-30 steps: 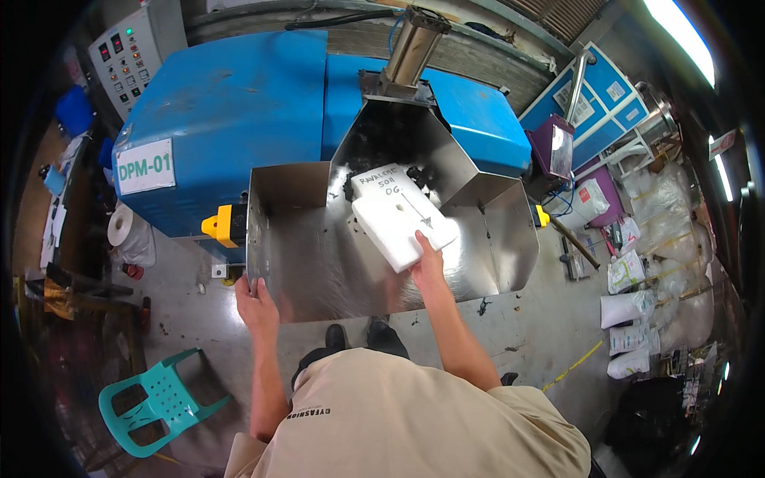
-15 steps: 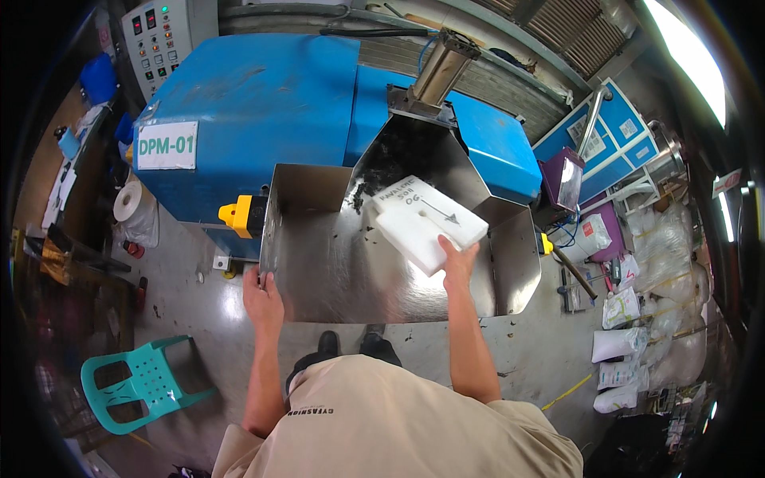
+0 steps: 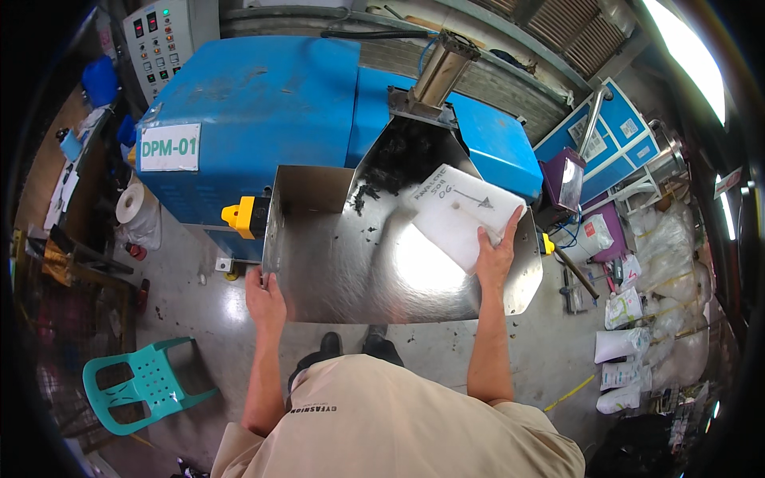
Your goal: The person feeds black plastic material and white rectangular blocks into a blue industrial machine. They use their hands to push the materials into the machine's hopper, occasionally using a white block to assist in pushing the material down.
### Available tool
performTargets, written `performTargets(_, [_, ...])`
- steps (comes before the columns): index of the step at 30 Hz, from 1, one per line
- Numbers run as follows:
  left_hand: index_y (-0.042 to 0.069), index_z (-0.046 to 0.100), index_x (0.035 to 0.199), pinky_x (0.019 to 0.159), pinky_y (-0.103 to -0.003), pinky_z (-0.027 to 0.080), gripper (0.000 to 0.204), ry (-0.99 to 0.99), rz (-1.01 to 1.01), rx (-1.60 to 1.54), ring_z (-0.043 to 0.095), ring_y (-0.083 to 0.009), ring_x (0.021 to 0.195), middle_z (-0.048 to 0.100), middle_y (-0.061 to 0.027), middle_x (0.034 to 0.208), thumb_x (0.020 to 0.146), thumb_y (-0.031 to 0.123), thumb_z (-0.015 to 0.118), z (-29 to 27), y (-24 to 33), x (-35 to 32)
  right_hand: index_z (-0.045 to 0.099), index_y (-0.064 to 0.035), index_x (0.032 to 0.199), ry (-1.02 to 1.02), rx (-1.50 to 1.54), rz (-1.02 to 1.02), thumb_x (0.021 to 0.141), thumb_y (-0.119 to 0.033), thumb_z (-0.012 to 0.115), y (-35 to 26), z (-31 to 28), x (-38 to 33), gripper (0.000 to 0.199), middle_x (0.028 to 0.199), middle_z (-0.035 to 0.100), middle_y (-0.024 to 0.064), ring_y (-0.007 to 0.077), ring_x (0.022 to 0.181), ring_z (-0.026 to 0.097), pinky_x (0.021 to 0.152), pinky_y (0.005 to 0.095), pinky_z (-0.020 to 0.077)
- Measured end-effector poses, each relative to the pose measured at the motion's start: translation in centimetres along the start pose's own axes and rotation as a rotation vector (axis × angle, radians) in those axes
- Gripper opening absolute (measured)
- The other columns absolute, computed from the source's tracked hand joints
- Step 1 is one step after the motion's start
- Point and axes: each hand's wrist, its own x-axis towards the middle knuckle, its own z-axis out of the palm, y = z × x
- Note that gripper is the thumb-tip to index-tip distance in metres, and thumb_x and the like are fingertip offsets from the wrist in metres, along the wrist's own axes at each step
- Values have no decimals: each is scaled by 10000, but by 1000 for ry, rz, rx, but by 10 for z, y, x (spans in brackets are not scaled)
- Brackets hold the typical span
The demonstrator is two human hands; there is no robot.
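In front of me is a shiny metal hopper tray (image 3: 343, 279) with raised side walls, joined to a blue machine. My right hand (image 3: 496, 259) grips the lower right edge of a white foam block (image 3: 458, 211), thumb on its face. The block bears handwriting and a drawn arrow, and leans toward the tray's right wall. Whether its far edge touches the metal is unclear. Black scraps (image 3: 398, 163) are heaped in the tray's narrow back throat, with a few bits scattered below. My left hand (image 3: 264, 301) is closed around the tray's front left edge; some of its fingertips are hidden.
The blue machine (image 3: 255, 95) fills the back, with a metal cylinder (image 3: 434, 76) above the throat. Yellow-and-black fittings (image 3: 239, 217) jut out beside the tray. A teal plastic chair (image 3: 147, 382) stands at left. White sacks (image 3: 621, 346) line the right side.
My right hand has moved the foam block to the right, toward the tray's right wall, uncovering more black scraps. My left hand has stayed at the tray's edge.
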Motion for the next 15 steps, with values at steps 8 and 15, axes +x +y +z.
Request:
performTargets(8, [-34, 607, 1201, 844, -424, 514, 248, 46, 65, 46, 652, -360, 962, 646, -190, 1076, 974, 64, 631, 1, 6, -1, 192, -379, 1674, -53, 60, 112, 949, -39, 690, -13, 29, 44, 944, 1532, 547, 197, 289, 1333, 593, 1120, 371, 450])
performTargets(15, [-89, 564, 1309, 923, -358, 550, 331, -7, 38, 47, 684, -267, 1057, 658, -200, 1192, 1000, 18, 614, 0, 0, 0, 138, -293, 1686, -69, -98, 26, 950, -75, 665, 0, 91, 81, 931, 1415, 582, 241, 408, 1261, 614, 1066, 466, 480])
